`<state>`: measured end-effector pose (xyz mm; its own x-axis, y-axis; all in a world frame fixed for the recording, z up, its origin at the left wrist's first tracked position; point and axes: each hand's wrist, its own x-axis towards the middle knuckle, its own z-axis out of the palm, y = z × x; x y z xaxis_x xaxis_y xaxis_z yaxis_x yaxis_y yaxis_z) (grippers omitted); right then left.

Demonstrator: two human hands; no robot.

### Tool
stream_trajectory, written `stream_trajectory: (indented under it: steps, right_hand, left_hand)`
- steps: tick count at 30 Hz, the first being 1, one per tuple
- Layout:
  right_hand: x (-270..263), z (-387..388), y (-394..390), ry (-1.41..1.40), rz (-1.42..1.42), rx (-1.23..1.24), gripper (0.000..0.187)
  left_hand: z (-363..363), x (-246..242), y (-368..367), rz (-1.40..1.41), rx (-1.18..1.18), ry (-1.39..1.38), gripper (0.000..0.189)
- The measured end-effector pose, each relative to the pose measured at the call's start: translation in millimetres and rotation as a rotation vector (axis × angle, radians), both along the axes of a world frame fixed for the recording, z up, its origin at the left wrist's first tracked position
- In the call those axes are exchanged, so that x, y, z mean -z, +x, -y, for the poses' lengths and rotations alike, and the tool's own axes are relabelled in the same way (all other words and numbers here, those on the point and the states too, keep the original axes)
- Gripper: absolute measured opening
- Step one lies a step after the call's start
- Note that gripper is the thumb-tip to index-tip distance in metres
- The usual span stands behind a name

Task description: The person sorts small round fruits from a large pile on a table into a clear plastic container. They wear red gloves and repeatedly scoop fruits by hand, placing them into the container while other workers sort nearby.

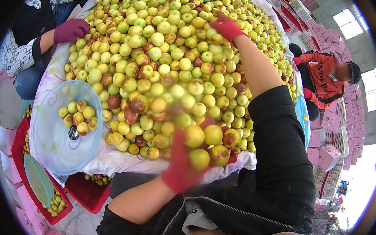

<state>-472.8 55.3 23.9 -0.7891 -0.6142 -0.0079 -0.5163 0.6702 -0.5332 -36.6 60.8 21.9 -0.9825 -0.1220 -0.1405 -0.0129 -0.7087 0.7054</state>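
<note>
A broad heap of yellow-green jujubes (pixel 157 39), many with brown-red patches, covers the cloth-lined table before me. My left hand (pixel 185 167), in a red glove, is palm up near the heap's front edge and holds several jujubes (pixel 213 135). Farther out, my right hand (pixel 228 29), also red-gloved, reaches into the heap at the upper right. Its fingertips are among the fruit, so I cannot tell whether they grip one. A translucent blue plastic bowl (pixel 49 153) on the left holds several jujubes (pixel 78 118) and a black round disc (pixel 73 132).
At the upper left, a co-worker's purple-gloved hand (pixel 71 30) touches the heap. Another person in a red jacket (pixel 321 75) sits at right. Red crates (pixel 88 194) with jujubes and a green basin (pixel 38 179) stand lower left. Pink boxes (pixel 331 121) are stacked at right.
</note>
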Motion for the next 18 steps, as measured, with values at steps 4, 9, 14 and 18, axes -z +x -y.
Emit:
stream_trajectory:
  steps: [4,9,14,18]
  right_hand:
    - [-21.7,-15.3,66.9,-0.2,-0.38,0.013,0.023]
    - [-53.3,-59.1,182.2,0.019,-0.103,-0.386,0.029]
    - [-23.8,-29.9,229.7,0.58,-0.343,-0.637,0.043]
    - [-29.7,-34.0,202.3,-0.204,0.52,-0.19,0.038]
  left_hand:
    - [2.0,5.7,-1.8,0.03,0.052,0.444,0.066]
    - [-7.5,12.1,0.9,-0.104,0.03,0.313,0.073]
    - [-9.0,22.6,-4.3,-0.056,0.075,0.686,0.063]
    - [-5.6,19.3,-11.8,-0.001,-0.006,0.478,0.071]
